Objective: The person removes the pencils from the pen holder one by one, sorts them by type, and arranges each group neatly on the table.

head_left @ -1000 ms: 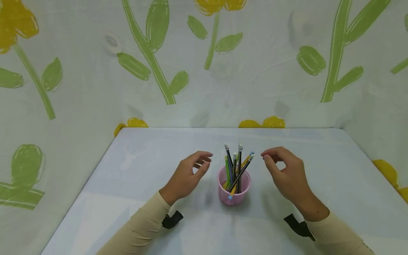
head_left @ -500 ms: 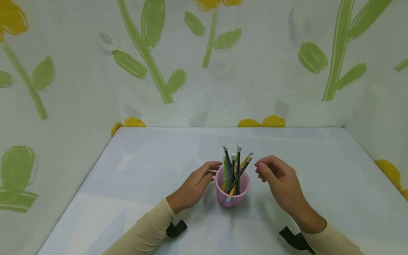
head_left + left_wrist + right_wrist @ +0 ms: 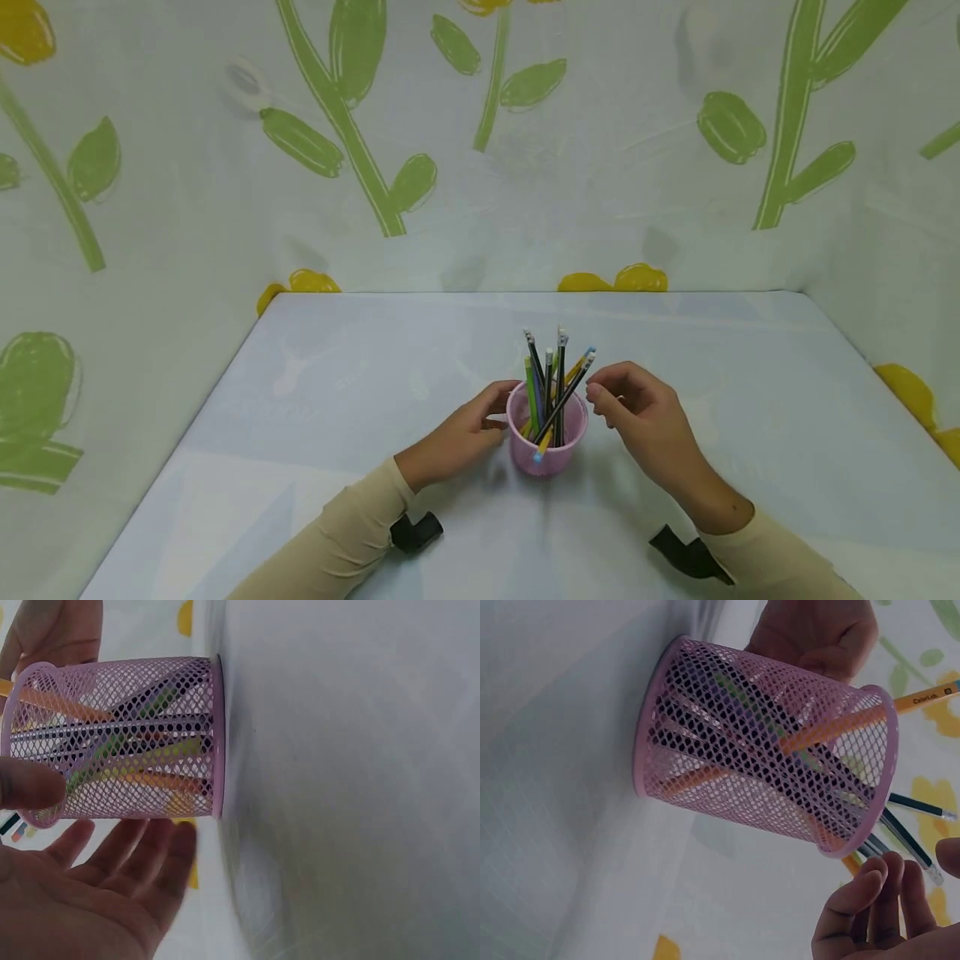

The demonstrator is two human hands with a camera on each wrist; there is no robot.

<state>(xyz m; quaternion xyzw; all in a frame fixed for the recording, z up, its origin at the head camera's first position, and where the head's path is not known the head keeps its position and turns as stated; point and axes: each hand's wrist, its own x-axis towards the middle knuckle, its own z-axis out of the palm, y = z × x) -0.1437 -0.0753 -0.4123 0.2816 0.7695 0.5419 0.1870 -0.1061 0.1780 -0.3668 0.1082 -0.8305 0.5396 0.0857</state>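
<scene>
A pink mesh pencil cup (image 3: 553, 463) stands upright on the table, filled with pencils (image 3: 561, 367), mostly black, some green and yellow. My left hand (image 3: 459, 442) is at the cup's left side; in the left wrist view its fingers (image 3: 150, 855) curve loosely along the mesh and the thumb overlaps the wall near the rim. My right hand (image 3: 651, 421) hovers right of the rim, loosely bent and holding nothing, with fingertips near the pencil ends in the right wrist view. A yellow pencil (image 3: 922, 699) with a blue end leans out over the rim toward me.
The cup is on a pale, faintly patterned tabletop (image 3: 375, 358). A white curtain (image 3: 600, 192) printed with green leaves and yellow flowers rises along the back and sides. Black straps (image 3: 416, 533) show at the wrists.
My left hand has moved right, up to the cup's side. The right hand has come left, closer to the rim. The cup and pencils stay in place.
</scene>
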